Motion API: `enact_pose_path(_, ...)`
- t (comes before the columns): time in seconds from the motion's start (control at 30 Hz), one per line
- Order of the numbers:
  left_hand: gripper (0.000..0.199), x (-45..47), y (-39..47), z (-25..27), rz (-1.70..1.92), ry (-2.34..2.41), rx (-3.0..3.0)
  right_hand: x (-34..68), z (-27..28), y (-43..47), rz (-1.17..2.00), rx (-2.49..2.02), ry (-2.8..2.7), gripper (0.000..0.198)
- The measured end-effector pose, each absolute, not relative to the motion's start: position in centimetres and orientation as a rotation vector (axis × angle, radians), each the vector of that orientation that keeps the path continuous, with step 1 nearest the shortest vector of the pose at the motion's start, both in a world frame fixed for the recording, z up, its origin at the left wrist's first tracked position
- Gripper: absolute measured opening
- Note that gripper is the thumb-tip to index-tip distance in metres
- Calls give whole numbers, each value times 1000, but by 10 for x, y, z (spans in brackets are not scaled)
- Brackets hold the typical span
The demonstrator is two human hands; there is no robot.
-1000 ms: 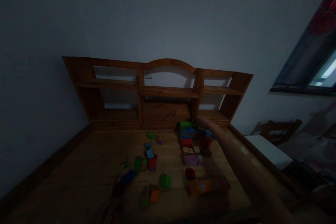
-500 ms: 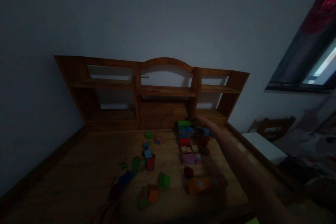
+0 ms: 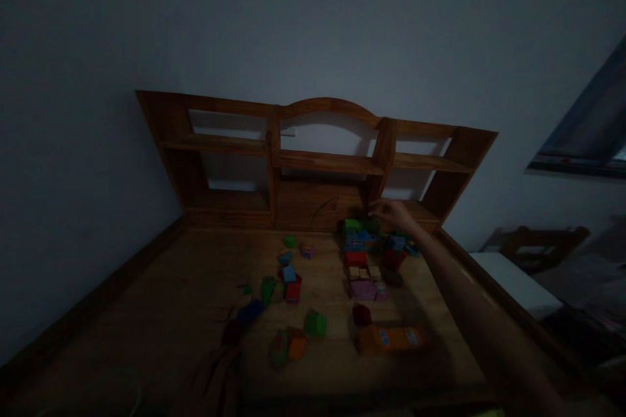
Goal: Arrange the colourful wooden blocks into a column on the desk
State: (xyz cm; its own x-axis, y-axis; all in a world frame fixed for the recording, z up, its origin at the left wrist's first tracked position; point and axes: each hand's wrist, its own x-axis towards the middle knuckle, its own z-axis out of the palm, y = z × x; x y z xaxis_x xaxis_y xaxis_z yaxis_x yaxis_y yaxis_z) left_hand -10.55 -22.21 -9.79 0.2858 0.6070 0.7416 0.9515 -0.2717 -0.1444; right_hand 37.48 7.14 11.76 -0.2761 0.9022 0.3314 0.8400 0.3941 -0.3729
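Right hand [image 3: 392, 214], arm stretched fully forward from the lower right of the view, at the far edge of the tabletop [image 3: 161, 313]. Its fingers are loosely curled and point left; in the dim light it cannot be told whether they pinch anything or merely rest there. Just to the left of the fingertips, touching or nearly so, lies the green block [image 3: 357, 225], the topmost and farthest piece of a small stacked cluster; its long axis runs left to right, parallel to the back edge of the tabletop. Directly in front of it, toward the person, sit a blue block [image 3: 358, 239] and a red block [image 3: 355, 258], then a pink block [image 3: 362, 289]. Nearer still lies a long orange block [image 3: 390, 339], also set crosswise. A looser scatter of blocks lies to the left, well apart from the hand. Behind the cluster rises the wooden shelf unit [image 3: 323, 163]. The left hand [image 3: 210, 381] is only a dim shape at the near edge, far from the green block; its state cannot be told.
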Motion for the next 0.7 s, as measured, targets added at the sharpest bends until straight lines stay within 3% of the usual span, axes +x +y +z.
enact_pose_path(0.3, 29, -94, -223, -95, -938, -1563, -1978, 263, 117, 34, 338, -1127, -2464, 39)
enact_pose_path(0.7, 32, -91, -225, -101, -1024, -1602, -1935, 187, 50, 31, 305, -1331, -2608, 17)
